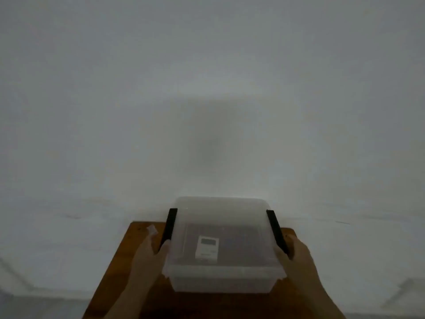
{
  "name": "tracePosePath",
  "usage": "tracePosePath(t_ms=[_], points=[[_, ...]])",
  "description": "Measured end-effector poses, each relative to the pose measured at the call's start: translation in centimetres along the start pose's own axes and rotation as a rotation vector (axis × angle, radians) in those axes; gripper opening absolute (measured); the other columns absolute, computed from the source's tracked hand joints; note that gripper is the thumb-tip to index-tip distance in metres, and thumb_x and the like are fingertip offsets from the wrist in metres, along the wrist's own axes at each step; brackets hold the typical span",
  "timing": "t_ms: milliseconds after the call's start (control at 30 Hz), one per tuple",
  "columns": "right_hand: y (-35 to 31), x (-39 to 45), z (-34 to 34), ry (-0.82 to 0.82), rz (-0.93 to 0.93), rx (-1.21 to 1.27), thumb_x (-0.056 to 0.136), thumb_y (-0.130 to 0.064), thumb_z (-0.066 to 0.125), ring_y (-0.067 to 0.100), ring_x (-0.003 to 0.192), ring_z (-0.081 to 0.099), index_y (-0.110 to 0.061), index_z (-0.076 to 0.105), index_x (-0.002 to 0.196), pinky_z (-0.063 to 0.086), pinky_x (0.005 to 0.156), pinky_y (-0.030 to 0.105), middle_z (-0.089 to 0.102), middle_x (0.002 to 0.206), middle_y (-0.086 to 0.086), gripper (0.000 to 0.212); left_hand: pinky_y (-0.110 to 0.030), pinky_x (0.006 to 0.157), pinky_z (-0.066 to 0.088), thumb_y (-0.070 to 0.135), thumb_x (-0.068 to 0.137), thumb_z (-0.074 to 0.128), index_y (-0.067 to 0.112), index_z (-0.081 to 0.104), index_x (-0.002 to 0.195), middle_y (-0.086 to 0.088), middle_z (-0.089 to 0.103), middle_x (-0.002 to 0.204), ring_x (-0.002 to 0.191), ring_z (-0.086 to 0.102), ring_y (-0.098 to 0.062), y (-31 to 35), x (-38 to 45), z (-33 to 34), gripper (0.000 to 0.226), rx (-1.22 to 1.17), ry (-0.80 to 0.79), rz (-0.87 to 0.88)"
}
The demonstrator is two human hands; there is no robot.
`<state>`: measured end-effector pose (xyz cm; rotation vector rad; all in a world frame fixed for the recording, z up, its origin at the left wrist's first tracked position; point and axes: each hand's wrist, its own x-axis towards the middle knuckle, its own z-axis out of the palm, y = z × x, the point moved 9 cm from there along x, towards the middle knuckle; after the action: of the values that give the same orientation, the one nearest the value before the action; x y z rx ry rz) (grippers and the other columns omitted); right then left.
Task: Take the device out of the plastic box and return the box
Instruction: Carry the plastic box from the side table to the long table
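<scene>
Hands — left [147, 252], right [299, 254] — each grip pinching a black latch [169, 226] of the lidded plastic box [222, 279].

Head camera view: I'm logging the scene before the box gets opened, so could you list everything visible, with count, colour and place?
plastic box: one, clear and cloudy, lid on, standing on the table in the lower middle
latches: two, black, one on each side of the box lid
device: one, white with a small screen, lying inside the box, seen through the lid
table: one, brown wood, under the box at the bottom of the view
wall: plain pale grey, filling the view behind the table
left hand: one, bare, at the left side of the box by the left latch
right hand: one, bare, at the right side of the box by the right latch
</scene>
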<state>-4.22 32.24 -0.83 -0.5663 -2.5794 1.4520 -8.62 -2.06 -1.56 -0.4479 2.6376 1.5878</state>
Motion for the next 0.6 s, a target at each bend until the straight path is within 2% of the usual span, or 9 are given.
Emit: tracePosePath(t_ms=[67, 133, 200, 267, 333, 467, 600], points=[[0.7, 0.8, 1.3, -0.031, 0.117, 0.005, 0.085, -0.025, 0.056, 0.013, 0.066, 0.050, -0.007, 0.048, 0.105, 0.039, 0.052, 0.022, 0.049, 0.077, 0.001, 0.028, -0.034, 0.083, 0.046, 0.024, 0.088, 0.052, 0.001, 0.035, 0.132, -0.021, 0.047, 0.134, 0.111, 0.051, -0.031, 0.6, 0.7, 1.5, 0.053, -0.014, -0.048, -0.012], [1.4, 0.8, 2.1, -0.040, 0.196, 0.020, 0.087, -0.019, 0.052, 0.022, 0.081, 0.052, -0.005, 0.037, 0.124, 0.045, 0.066, 0.030, 0.050, 0.091, 0.006, 0.043, -0.031, 0.079, 0.041, 0.015, 0.086, 0.056, 0.000, 0.039, 0.128, -0.022, 0.052, 0.126, 0.109, 0.052, -0.033, 0.9, 1.0, 2.3, 0.047, -0.017, -0.057, -0.023], [1.6, 0.5, 2.3, -0.017, 0.212, 0.028, 0.086, -0.018, 0.052, 0.029, 0.094, 0.051, -0.005, 0.032, 0.131, 0.046, 0.077, 0.040, 0.051, 0.105, 0.013, 0.050, -0.033, 0.080, 0.041, 0.011, 0.084, 0.056, 0.000, 0.041, 0.126, -0.021, 0.055, 0.120, 0.106, 0.052, -0.033, -0.1, 1.2, 2.6, 0.045, -0.019, -0.041, -0.052], [1.3, 0.1, 2.0, -0.002, 0.193, -0.011, 0.087, -0.018, 0.052, 0.033, 0.102, 0.052, -0.006, 0.033, 0.132, 0.046, 0.086, 0.046, 0.054, 0.118, 0.019, 0.050, -0.035, 0.081, 0.042, 0.010, 0.084, 0.056, -0.001, 0.042, 0.124, -0.018, 0.056, 0.113, 0.095, 0.051, -0.026, -0.8, 0.9, 2.3, 0.044, -0.025, -0.011, -0.077], [0.4, -0.3, 2.0, -0.019, 0.147, -0.030, 0.087, -0.018, 0.052, 0.032, 0.104, 0.051, -0.009, 0.035, 0.132, 0.044, 0.091, 0.047, 0.053, 0.123, 0.019, 0.049, -0.033, 0.080, 0.042, 0.012, 0.084, 0.057, 0.000, 0.040, 0.126, -0.019, 0.055, 0.118, 0.093, 0.049, -0.021, -1.7, -0.1, 1.4, 0.047, -0.023, 0.033, -0.094], [-2.9, -2.7, 3.7, -0.096, 0.028, -0.025, 0.086, -0.016, 0.055, 0.036, 0.119, 0.044, -0.013, 0.033, 0.136, 0.038, 0.099, 0.046, 0.047, 0.133, 0.017, 0.054, -0.036, 0.083, 0.040, 0.011, 0.081, 0.060, 0.003, 0.036, 0.131, -0.015, 0.052, 0.119, 0.100, 0.048, -0.025, -5.2, -5.1, -3.4, 0.056, -0.098, 0.210, -0.174], [-8.4, -7.2, 10.2, -0.281, -0.156, -0.055, 0.084, -0.014, 0.057, 0.034, 0.124, 0.042, -0.012, 0.032, 0.136, 0.035, 0.102, 0.043, 0.045, 0.138, 0.015, 0.058, -0.045, 0.091, 0.039, 0.009, 0.080, 0.062, 0.008, 0.043, 0.128, -0.017, 0.055, 0.120, 0.109, 0.051, -0.035, -10.6, -12.9, -11.9, 0.052, -0.197, 0.483, -0.306]])
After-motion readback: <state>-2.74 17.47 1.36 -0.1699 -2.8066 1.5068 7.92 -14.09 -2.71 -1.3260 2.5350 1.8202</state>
